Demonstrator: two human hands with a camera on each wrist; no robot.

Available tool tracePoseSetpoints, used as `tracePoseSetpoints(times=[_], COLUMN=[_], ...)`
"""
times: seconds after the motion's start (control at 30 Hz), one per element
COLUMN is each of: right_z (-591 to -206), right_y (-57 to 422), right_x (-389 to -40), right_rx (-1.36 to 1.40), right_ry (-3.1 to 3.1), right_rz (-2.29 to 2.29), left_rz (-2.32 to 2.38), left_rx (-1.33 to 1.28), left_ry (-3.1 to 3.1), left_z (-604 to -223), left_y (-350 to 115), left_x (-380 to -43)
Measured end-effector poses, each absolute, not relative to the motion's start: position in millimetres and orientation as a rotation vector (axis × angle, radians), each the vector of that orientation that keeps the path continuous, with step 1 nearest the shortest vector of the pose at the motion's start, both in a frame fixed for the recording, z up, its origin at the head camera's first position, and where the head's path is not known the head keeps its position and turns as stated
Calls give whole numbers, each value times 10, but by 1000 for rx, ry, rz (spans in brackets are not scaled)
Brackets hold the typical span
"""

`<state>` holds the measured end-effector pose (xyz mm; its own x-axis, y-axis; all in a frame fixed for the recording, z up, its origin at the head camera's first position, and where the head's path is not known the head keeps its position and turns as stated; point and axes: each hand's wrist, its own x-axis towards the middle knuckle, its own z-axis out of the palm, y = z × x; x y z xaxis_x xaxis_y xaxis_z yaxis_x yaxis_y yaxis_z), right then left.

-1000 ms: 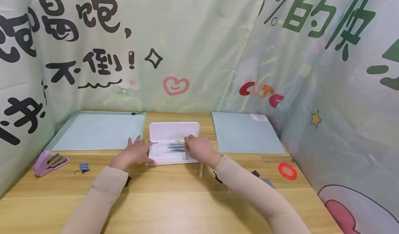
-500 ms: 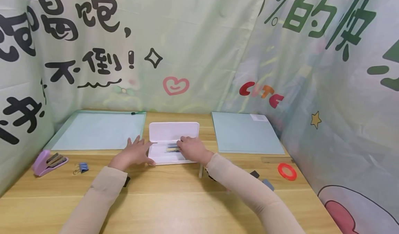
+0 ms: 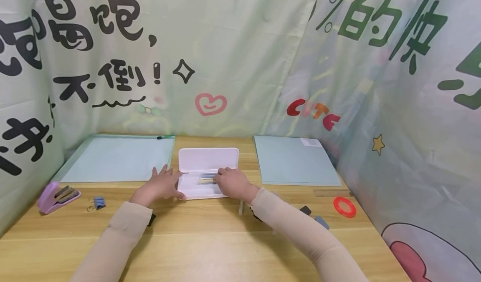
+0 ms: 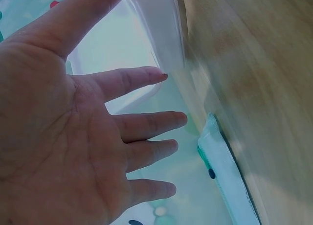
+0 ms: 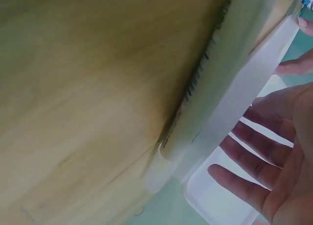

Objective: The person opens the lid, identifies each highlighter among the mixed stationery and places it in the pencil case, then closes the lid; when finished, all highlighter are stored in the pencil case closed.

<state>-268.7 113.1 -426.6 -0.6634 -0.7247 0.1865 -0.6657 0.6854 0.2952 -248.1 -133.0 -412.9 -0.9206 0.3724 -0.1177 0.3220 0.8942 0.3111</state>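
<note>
An open white pencil case (image 3: pixel 193 192) stands at the middle of the desk, its lid raised at the back. Several slim pens (image 3: pixel 206 177) lie inside it. My left hand (image 3: pixel 162 186) rests at its left side with fingers spread, thumb at the front corner; the left wrist view shows the palm bare beside the case wall (image 4: pixel 164 34). My right hand (image 3: pixel 234 184) is over the right part of the case, fingertips at the ends of the pens. In the right wrist view its fingers are extended and nothing shows in the palm.
A pale tube with dark print (image 5: pixel 210 78) lies along the case's front. Pale blue folders (image 3: pixel 116 157) (image 3: pixel 297 161) lie at the back. A purple stapler (image 3: pixel 56 197) and blue binder clip (image 3: pixel 99 202) are left; a red ring (image 3: pixel 344 207) and dark blocks (image 3: pixel 305 210) are right.
My right hand moved left over the case, laid a yellowish stick among the pens and loosened from it, then shifted slightly right. My left hand stayed at the case's side.
</note>
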Motion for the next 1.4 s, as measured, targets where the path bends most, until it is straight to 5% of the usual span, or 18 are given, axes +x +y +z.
tracePoseSetpoints(times=[0.9,1.4], right_z=[-4061,-4200], right_y=[1865,1855], right_x=[-2226,-2126], right_rx=[534,588], right_ry=[-2899,-3107], right_rz=[-213,-53], left_rz=[416,428], left_rx=[518,516], left_ry=[2881,2877], left_z=[-4111,-4086], left_y=[-1323,-1316], left_x=[-2482,-2461])
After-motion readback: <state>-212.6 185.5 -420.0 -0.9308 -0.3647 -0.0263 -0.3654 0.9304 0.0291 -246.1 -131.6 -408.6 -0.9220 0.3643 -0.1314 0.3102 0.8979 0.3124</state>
